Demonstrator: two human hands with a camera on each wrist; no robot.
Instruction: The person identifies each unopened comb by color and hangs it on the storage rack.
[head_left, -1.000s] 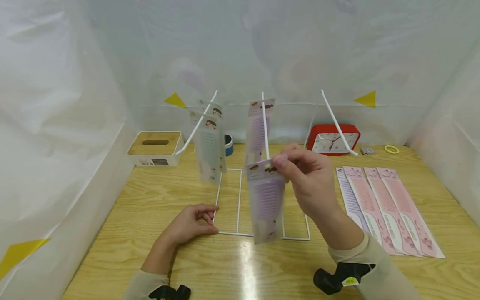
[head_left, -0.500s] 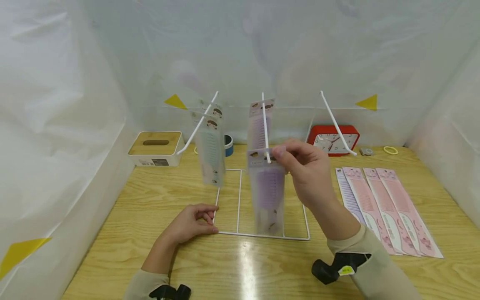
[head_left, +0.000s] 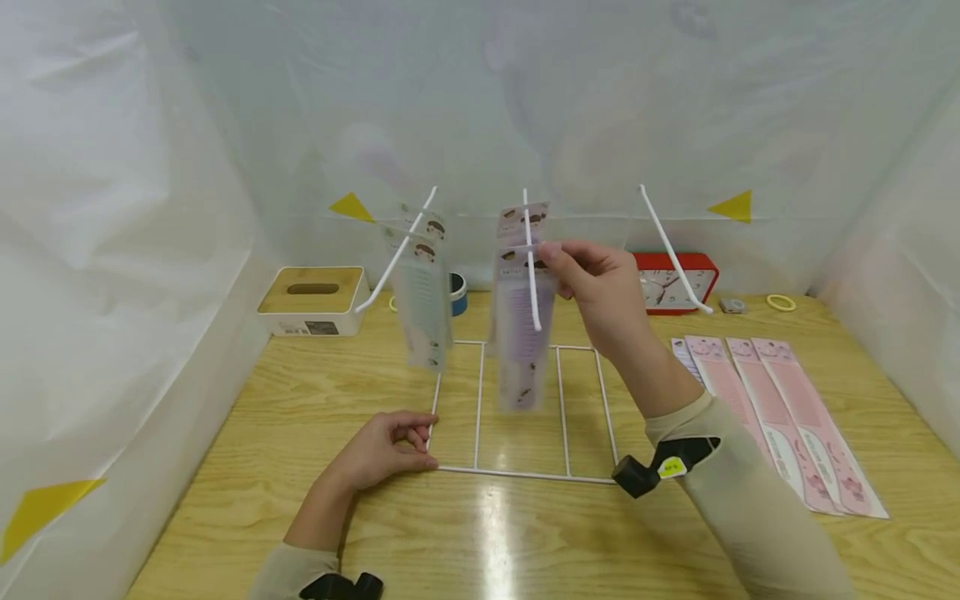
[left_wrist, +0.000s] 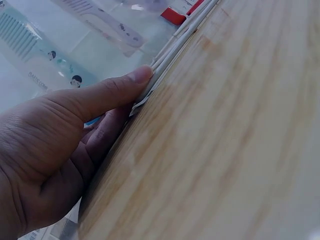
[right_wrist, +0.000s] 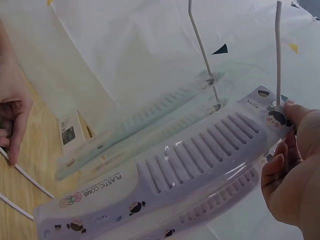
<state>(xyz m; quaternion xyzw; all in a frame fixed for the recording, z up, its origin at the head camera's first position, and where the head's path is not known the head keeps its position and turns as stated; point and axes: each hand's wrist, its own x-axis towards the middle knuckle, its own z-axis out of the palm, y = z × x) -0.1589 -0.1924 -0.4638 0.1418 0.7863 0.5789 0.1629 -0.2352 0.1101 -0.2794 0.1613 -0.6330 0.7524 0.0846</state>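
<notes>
My right hand (head_left: 600, 287) pinches the top corner of a packaged purple comb (right_wrist: 200, 155). The comb hangs on the rack's middle white prong (head_left: 532, 283), which passes through the hole in its package, in front of another packaged purple comb (right_wrist: 220, 197). Down at the left front, my left hand (head_left: 385, 450) grips the base of the white wire rack (head_left: 517, 475) between thumb and fingers. Packaged green combs (head_left: 423, 292) hang from the left prong (head_left: 393, 260). The right prong (head_left: 675, 250) carries nothing.
Packaged pink combs (head_left: 806, 417) lie side by side at the right, with a purple one partly hidden by my forearm. Along the back stand a tissue box (head_left: 311, 302), a blue round container (head_left: 458, 296) and a red clock (head_left: 678, 283); a yellow ring (head_left: 781, 302) lies farther right.
My right hand has moved away and up, sliding the purple comb from the middle prong's tip back along it. My left hand has stayed in place on the rack.
</notes>
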